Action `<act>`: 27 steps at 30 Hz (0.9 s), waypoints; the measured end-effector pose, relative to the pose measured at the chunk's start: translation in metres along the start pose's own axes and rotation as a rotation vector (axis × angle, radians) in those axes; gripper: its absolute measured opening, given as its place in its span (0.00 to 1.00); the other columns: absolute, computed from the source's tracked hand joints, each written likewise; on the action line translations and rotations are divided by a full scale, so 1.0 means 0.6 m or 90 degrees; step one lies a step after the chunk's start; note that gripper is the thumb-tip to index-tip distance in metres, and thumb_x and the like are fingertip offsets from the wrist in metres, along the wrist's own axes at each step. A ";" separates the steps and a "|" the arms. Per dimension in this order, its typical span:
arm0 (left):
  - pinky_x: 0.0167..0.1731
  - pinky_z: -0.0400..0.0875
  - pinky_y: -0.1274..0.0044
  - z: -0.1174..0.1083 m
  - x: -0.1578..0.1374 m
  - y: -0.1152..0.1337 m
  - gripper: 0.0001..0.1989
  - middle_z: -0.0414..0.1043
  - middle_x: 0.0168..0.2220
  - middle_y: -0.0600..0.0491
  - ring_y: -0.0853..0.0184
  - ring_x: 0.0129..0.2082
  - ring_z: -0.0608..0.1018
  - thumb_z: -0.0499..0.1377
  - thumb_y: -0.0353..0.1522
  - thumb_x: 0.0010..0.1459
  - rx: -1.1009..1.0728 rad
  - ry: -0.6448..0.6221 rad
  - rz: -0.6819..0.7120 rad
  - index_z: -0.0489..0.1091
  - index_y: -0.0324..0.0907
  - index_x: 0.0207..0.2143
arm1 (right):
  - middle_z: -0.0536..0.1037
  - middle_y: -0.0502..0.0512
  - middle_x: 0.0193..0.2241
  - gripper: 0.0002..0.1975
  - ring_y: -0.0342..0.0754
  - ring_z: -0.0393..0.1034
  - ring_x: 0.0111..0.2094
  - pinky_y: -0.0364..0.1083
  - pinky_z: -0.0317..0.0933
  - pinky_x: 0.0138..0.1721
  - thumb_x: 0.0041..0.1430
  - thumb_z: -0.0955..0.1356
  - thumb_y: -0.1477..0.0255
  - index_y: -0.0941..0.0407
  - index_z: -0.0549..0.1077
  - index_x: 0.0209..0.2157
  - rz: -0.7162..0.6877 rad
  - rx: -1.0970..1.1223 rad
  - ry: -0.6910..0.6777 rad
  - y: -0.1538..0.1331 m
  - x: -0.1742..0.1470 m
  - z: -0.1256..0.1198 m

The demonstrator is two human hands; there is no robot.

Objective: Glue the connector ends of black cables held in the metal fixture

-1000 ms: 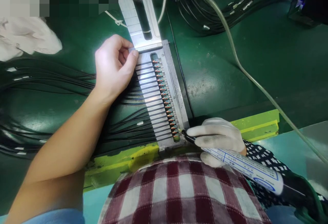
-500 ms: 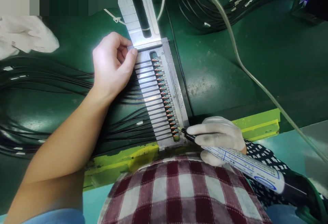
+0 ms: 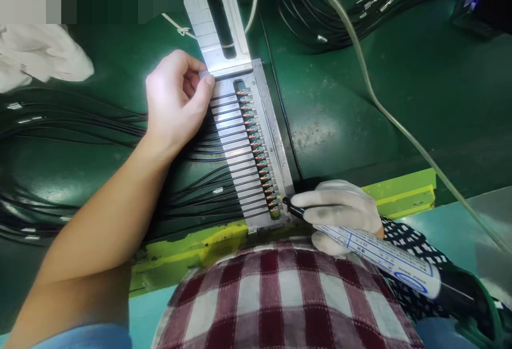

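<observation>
A metal fixture (image 3: 236, 154) with a hinged lid (image 3: 218, 18) swung up lies on the green table. Black cables (image 3: 208, 153) lie across it in parallel, their ends with small connector boards (image 3: 256, 136) lined up over a slot. My bare left hand (image 3: 174, 101) pinches the fixture's left edge near the hinge, thumb on top. In a white glove, my right hand (image 3: 344, 210) grips a pen-like dispenser (image 3: 376, 253) with a white and blue label. Its black tip (image 3: 288, 205) is at the fixture's lower right, close beside the lowest connectors; whether it touches them I cannot tell.
A white cloth or glove (image 3: 44, 53) lies at upper left. More black cables (image 3: 304, 24) with metal ends are bundled at the back right. A pale hose (image 3: 372, 93) crosses the table to the right. A yellow-green strip (image 3: 404, 197) runs along the front edge.
The dispenser tip and my right hand have shifted very slightly up and left. My left hand keeps its hold on the fixture.
</observation>
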State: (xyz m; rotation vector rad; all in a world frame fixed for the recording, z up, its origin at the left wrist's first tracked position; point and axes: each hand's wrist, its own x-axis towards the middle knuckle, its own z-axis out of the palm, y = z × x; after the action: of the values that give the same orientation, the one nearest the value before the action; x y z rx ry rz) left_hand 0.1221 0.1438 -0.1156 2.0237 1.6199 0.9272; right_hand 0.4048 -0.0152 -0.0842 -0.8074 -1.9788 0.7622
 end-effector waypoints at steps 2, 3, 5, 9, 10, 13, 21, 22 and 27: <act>0.37 0.70 0.73 0.000 0.000 -0.001 0.08 0.62 0.27 0.57 0.74 0.25 0.65 0.61 0.35 0.55 0.005 0.003 -0.001 0.69 0.39 0.34 | 0.82 0.57 0.39 0.07 0.46 0.74 0.25 0.46 0.70 0.25 0.56 0.68 0.72 0.54 0.72 0.39 -0.012 0.001 0.016 0.001 -0.003 0.000; 0.37 0.70 0.73 0.001 0.001 -0.002 0.08 0.63 0.27 0.57 0.74 0.25 0.65 0.61 0.35 0.55 0.005 0.004 -0.001 0.70 0.39 0.34 | 0.82 0.57 0.40 0.07 0.46 0.73 0.25 0.46 0.70 0.25 0.57 0.68 0.71 0.54 0.72 0.39 -0.025 0.009 0.023 0.001 -0.005 0.000; 0.38 0.71 0.72 0.000 0.001 -0.001 0.08 0.63 0.27 0.57 0.74 0.26 0.66 0.62 0.35 0.54 0.003 0.007 -0.006 0.70 0.39 0.33 | 0.82 0.58 0.40 0.07 0.45 0.72 0.24 0.46 0.69 0.23 0.58 0.68 0.70 0.54 0.72 0.40 -0.051 0.028 0.022 0.000 -0.011 0.001; 0.37 0.70 0.74 -0.001 0.002 0.004 0.07 0.64 0.27 0.57 0.74 0.25 0.64 0.62 0.33 0.54 0.006 0.006 -0.022 0.71 0.39 0.34 | 0.82 0.57 0.40 0.07 0.45 0.73 0.24 0.46 0.68 0.22 0.58 0.67 0.69 0.54 0.72 0.40 -0.037 0.030 0.021 -0.005 -0.021 0.004; 0.36 0.70 0.75 -0.001 0.002 0.006 0.07 0.64 0.27 0.57 0.75 0.25 0.64 0.62 0.33 0.54 0.007 0.007 -0.023 0.71 0.39 0.34 | 0.82 0.57 0.39 0.07 0.45 0.74 0.25 0.45 0.68 0.23 0.58 0.68 0.70 0.54 0.72 0.39 -0.027 0.027 0.025 -0.007 -0.022 0.005; 0.33 0.69 0.76 -0.002 0.002 0.007 0.06 0.64 0.27 0.57 0.75 0.25 0.64 0.62 0.33 0.55 0.013 0.007 -0.017 0.71 0.39 0.33 | 0.83 0.57 0.38 0.07 0.46 0.75 0.26 0.46 0.69 0.25 0.57 0.68 0.70 0.55 0.73 0.38 -0.013 0.010 0.016 -0.008 -0.023 0.006; 0.34 0.69 0.76 -0.001 0.001 0.003 0.06 0.63 0.27 0.58 0.75 0.25 0.64 0.62 0.32 0.55 0.002 0.005 -0.008 0.69 0.39 0.34 | 0.83 0.58 0.38 0.06 0.47 0.77 0.29 0.46 0.69 0.26 0.56 0.69 0.72 0.56 0.73 0.37 -0.013 0.013 0.025 -0.007 -0.020 0.008; 0.34 0.69 0.76 -0.001 0.001 0.003 0.06 0.63 0.27 0.58 0.75 0.25 0.64 0.62 0.31 0.55 0.000 0.005 -0.006 0.69 0.39 0.34 | 0.83 0.58 0.38 0.06 0.47 0.76 0.28 0.46 0.69 0.26 0.56 0.69 0.72 0.56 0.73 0.37 -0.013 0.011 0.023 -0.007 -0.020 0.008; 0.37 0.70 0.74 -0.001 0.002 0.002 0.06 0.63 0.27 0.58 0.76 0.25 0.64 0.62 0.30 0.55 0.000 0.004 -0.001 0.70 0.38 0.34 | 0.83 0.58 0.37 0.06 0.46 0.76 0.27 0.46 0.69 0.26 0.56 0.68 0.72 0.56 0.73 0.37 -0.012 0.018 0.019 -0.008 -0.020 0.007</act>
State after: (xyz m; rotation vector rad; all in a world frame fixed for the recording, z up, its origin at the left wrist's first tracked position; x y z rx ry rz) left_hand 0.1227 0.1443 -0.1142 2.0209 1.6251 0.9336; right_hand 0.4050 -0.0280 -0.0881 -0.7783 -1.9422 0.7615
